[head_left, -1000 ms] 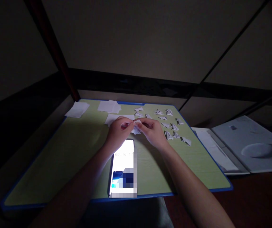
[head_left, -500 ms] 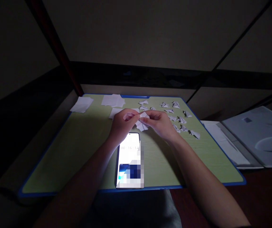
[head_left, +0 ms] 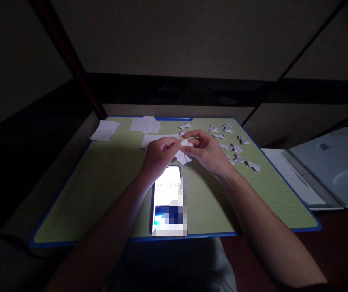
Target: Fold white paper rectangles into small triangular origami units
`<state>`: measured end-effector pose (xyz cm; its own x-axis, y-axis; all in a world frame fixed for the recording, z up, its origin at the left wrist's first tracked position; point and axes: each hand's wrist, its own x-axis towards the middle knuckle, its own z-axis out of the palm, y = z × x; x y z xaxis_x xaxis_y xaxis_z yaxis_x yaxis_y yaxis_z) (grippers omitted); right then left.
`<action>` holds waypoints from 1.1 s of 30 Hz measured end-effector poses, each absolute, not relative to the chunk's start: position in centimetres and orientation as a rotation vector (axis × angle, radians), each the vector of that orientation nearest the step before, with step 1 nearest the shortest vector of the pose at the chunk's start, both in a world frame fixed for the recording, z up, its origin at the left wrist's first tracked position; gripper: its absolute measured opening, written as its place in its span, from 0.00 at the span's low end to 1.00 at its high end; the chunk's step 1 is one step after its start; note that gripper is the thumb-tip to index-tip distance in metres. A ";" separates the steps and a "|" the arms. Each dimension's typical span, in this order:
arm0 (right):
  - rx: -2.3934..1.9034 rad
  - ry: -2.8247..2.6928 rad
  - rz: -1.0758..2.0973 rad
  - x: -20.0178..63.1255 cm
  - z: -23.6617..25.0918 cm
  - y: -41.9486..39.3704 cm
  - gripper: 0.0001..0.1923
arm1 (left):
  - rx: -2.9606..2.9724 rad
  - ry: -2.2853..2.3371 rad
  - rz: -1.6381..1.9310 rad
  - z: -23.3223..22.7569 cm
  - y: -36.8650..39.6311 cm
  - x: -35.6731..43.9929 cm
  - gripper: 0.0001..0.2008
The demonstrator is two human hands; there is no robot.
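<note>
**Small white folded paper piece pinched between both hands**

Held just above the far end of the lit phone (head_left: pixel 168 202), over the green blue-edged board (head_left: pixel 101 190). Small white folded paper piece (head_left: pixel 183 153) pinched by left hand (head_left: pixel 158 157) and right hand (head_left: pixel 208 152), fingertips meeting at its top. Long axis running down toward the phone. Both hands equally near.

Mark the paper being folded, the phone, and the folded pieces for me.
Paper (head_left: pixel 183 156), head view, on the white lower flap hanging between the two hands.
Phone (head_left: pixel 168 190), head view, on the lit screen, upper half.
Folded pieces (head_left: pixel 236 148), head view, on one small folded piece mid-cluster on the board.
</note>
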<state>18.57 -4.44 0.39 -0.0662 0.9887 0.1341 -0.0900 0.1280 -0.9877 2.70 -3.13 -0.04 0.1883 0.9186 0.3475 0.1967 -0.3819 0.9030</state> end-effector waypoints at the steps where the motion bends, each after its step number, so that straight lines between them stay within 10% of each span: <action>1: -1.013 -1.263 1.196 18.6 0.4 -4.4 0.21 | 1.734 1.060 1.235 -0.1 -3.1 2.7 0.07; 33: -1.150 -1.306 1.169 18.9 0.4 -4.3 0.16 | 1.674 1.059 1.244 -0.6 -3.0 2.8 0.04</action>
<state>18.87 -4.30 0.40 -0.0494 0.9956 0.0796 0.0311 0.0811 -0.9962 2.75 -2.99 -0.56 0.1737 0.9315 0.3195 0.1669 -0.3476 0.9227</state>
